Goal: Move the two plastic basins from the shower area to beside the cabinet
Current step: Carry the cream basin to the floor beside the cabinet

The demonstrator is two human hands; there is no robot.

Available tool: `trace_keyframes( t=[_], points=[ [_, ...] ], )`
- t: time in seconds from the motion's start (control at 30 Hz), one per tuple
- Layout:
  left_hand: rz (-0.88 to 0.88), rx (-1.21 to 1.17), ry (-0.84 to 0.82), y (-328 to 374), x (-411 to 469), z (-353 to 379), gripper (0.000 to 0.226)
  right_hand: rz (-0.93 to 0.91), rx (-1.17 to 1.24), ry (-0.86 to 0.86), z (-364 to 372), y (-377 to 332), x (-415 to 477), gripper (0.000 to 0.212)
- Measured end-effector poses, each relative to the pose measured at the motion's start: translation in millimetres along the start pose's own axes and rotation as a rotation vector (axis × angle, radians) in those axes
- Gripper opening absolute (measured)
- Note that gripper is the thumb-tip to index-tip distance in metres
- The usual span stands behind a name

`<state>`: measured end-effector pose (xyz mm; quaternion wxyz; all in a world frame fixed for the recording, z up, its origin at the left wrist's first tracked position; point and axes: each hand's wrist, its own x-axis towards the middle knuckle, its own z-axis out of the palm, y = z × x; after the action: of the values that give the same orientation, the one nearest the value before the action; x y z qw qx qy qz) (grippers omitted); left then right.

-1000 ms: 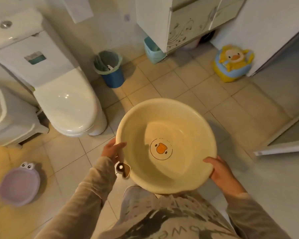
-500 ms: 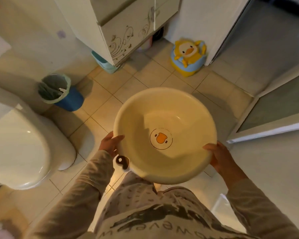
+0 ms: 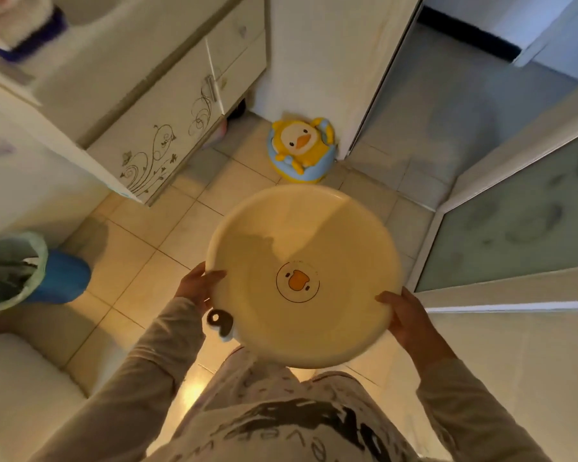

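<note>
A round cream-yellow plastic basin (image 3: 314,235) with a duck face printed inside is held level in front of my body, above the tiled floor. My left hand (image 3: 196,286) grips its left rim and my right hand (image 3: 406,316) grips its lower right rim. The white cabinet (image 3: 167,118) with dark swirl decoration stands at the upper left, a short way beyond the basin. The second, purple basin is out of view.
A yellow and blue duck-shaped potty (image 3: 301,150) sits on the floor by the wall corner past the cabinet. A blue bin (image 3: 27,270) with a green liner stands at the left. The toilet (image 3: 17,388) is at lower left. A glass door (image 3: 521,211) is at the right.
The view has swung right and forward with the basin still in both hands. The cabinet and duck potty are nearer, the toilet and bin have slid left, and the purple basin has left the view.
</note>
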<state>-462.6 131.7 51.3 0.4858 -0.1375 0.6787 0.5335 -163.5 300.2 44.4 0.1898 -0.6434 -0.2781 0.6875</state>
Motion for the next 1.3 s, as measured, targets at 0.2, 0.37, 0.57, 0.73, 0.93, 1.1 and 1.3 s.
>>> trace_keyframes(
  t=[0.2, 0.37, 0.57, 0.73, 0.93, 1.1, 1.3],
  points=[
    [-0.003, 0.028, -0.025, 68, 38, 35, 0.052, -0.033, -0.006, 0.012, 39, -67, 43, 0.046],
    [0.021, 0.001, -0.002, 109, 63, 55, 0.051, -0.034, -0.019, -0.041, 70, -113, 82, 0.041],
    [0.044, -0.123, 0.105, 136, 95, 85, 0.051, 0.009, -0.143, -0.152, 106, -177, 150, 0.047],
    [0.002, -0.287, 0.254, 141, 108, 121, 0.044, 0.032, -0.336, -0.264, 140, -252, 204, 0.038],
    [-0.054, -0.522, 0.349, 129, 108, 164, 0.021, 0.022, -0.570, -0.460, 187, -331, 261, 0.038],
    [-0.080, -0.683, 0.422, 123, 106, 184, 0.029, 0.028, -0.721, -0.578, 234, -356, 290, 0.049],
    [-0.096, -0.746, 0.475, 118, 114, 176, 0.037, 0.049, -0.804, -0.592, 275, -348, 301, 0.049]
  ],
)
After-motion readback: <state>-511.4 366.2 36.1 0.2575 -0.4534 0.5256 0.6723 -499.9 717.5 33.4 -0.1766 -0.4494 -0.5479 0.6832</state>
